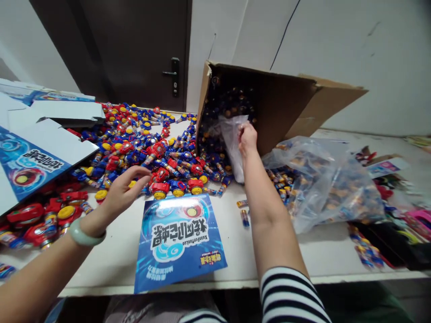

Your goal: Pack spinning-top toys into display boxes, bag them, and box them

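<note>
The clear plastic bag (232, 143) is thin, crinkled and milky where it bunches. It hangs out of the mouth of a cardboard box (286, 112) that lies tipped on its side at the far middle of the bench (319, 251), and small dark cylinders fill the box's shadowed inside. The right hand (247, 137) reaches far forward and is closed on the bag's upper right edge, pinching the film at the box opening. The left hand (123, 193) is well apart from it, nearer and to the left. It is open with its fingers loosely spread and holds nothing, hovering just over the near edge of a heap of red, blue and yellow toys (151, 148). A blue printed card (178, 237) lies flat at the near edge between the two arms. To the right of the box sits a second, fuller bag (323, 184).
</note>
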Motion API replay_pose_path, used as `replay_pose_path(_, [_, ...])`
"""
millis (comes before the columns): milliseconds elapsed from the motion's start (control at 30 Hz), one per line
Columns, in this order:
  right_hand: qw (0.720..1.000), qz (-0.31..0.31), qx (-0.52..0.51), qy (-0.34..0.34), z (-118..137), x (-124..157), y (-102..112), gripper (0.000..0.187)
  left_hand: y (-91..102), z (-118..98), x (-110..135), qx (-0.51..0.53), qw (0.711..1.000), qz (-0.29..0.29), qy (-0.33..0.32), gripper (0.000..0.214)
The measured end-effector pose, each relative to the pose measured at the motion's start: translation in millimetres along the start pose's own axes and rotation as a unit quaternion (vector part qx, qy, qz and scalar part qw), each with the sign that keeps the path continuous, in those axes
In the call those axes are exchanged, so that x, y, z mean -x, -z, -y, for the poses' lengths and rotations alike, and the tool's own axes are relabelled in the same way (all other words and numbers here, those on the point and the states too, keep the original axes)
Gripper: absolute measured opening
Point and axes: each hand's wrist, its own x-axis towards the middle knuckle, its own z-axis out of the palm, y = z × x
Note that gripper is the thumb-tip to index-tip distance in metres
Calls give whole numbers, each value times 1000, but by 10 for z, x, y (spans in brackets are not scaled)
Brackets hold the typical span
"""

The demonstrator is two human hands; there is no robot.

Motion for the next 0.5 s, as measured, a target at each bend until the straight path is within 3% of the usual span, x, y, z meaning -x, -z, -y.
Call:
replay_pose_path(133, [987,58,-146,-15,582,214,128,33,-245,-322,-561,-6,990,52,-129,25])
replay_pose_path(200, [971,121,-207,9,911,436,168,34,-406,-558,-869,16,982,49,-181,40])
replay_pose_path(300, [951,223,-215,21,1458,863,191,32,-703,-899,-1272,76,970,48,-227,63])
replay_pose_path(400, [945,273,-183,2,1910,1172,300,34,-949,-1012,-1492,114,971,61,-199,40])
replay_pose_path(500, [962,237,-133,39,2002,1125,602,38,-933,-877,-1513,74,985,26,-155,7])
